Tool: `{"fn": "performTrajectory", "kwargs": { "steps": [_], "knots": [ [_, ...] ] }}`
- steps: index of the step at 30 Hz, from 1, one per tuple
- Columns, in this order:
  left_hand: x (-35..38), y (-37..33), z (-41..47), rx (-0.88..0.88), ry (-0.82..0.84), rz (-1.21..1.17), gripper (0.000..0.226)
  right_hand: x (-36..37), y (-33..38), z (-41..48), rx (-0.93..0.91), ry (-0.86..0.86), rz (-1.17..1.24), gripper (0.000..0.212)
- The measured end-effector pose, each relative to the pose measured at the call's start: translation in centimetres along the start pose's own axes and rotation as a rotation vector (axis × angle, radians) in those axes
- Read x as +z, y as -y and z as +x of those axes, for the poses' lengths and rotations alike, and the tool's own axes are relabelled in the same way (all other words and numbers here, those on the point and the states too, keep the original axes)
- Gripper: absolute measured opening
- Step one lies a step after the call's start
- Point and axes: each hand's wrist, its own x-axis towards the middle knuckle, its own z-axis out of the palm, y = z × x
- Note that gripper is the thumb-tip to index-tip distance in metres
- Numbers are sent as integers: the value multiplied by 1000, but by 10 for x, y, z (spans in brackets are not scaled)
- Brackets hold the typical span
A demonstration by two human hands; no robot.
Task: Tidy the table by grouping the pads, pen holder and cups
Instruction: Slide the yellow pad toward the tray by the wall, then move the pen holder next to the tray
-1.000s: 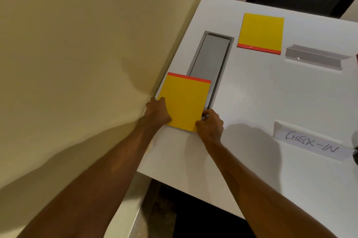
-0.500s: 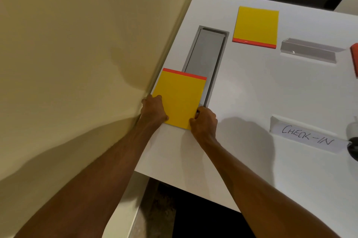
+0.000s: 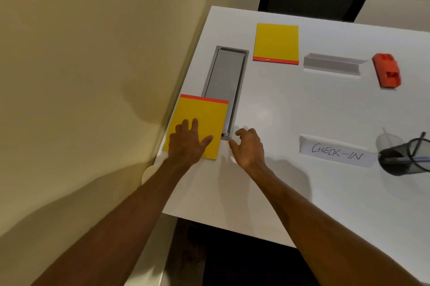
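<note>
A yellow pad with a red top strip (image 3: 204, 113) lies at the table's left edge beside the wall. My left hand (image 3: 188, 142) rests flat on its near half, fingers spread. My right hand (image 3: 249, 147) hovers just right of the pad, fingers curled apart, holding nothing. A second yellow pad (image 3: 277, 43) lies farther back. A black mesh pen holder (image 3: 400, 157) lies tipped at the right edge with pens and a cord in it. Behind it a clear plastic cup (image 3: 387, 140) shows partly.
The white table (image 3: 290, 108) has a grey recessed cable tray (image 3: 226, 81) beside the near pad. A grey angled sign stand (image 3: 332, 64), an orange block (image 3: 387, 70) and a "CHECK-IN" sign (image 3: 335, 152) sit to the right. A beige wall (image 3: 93, 76) borders the left.
Both hands let go of the near pad's bottom corners. My left hand moved onto its top surface; my right hand lifted off to the right. The view shifted, revealing the orange block and pen holder.
</note>
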Motion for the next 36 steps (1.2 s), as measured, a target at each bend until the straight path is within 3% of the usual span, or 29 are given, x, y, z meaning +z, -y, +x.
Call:
{"fn": "performTrajectory", "kwargs": {
  "steps": [13,24,26,32,36],
  "knots": [
    [-17,-137,-76,298,-57,-51,76,-146,-64,-91,0,-222,7,31],
    [21,-241,-98,505,-17,-69,74,-230,-195,-140,312,-551,200,36],
    [38,-247,-86,499,2,-42,74,-235,-228,-133,378,-569,246,48],
    [78,-256,-41,385,51,18,68,-246,-299,-89,480,-490,456,113],
    [105,-245,-21,432,-29,58,61,-245,-325,-65,375,-528,609,118]
  ]
}}
